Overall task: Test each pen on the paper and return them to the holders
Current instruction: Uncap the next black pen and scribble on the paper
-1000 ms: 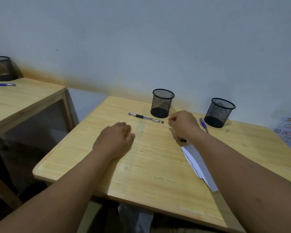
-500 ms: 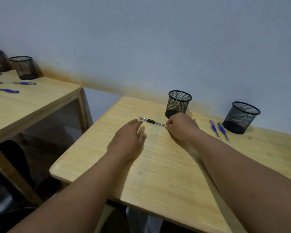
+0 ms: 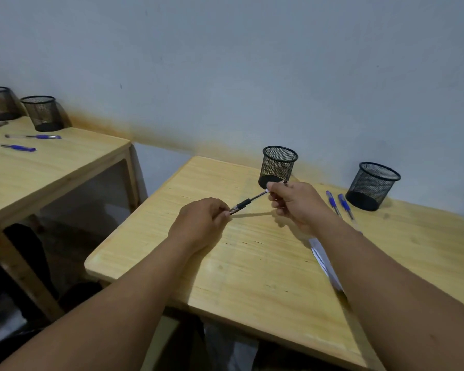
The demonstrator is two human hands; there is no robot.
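Note:
A black pen [image 3: 248, 201] is held in the air above the wooden table [image 3: 252, 277], between both hands. My right hand [image 3: 296, 203] grips its far end and my left hand [image 3: 201, 223] pinches its near end, perhaps the cap. Two black mesh holders stand at the back of the table: one [image 3: 278, 166] just behind my right hand, the other [image 3: 371, 185] further right. Two blue pens [image 3: 339, 204] lie on the table between the holders. White paper [image 3: 323, 259] lies under my right forearm, mostly hidden.
A second wooden table [image 3: 38, 172] stands to the left with two more mesh holders [image 3: 42, 113] and two blue pens [image 3: 22, 142]. A gap of floor separates the tables. The wall runs close behind both.
The black pen lay on the table before; my right hand picked it up by its far end, and my left hand rose from the table to pinch the near end.

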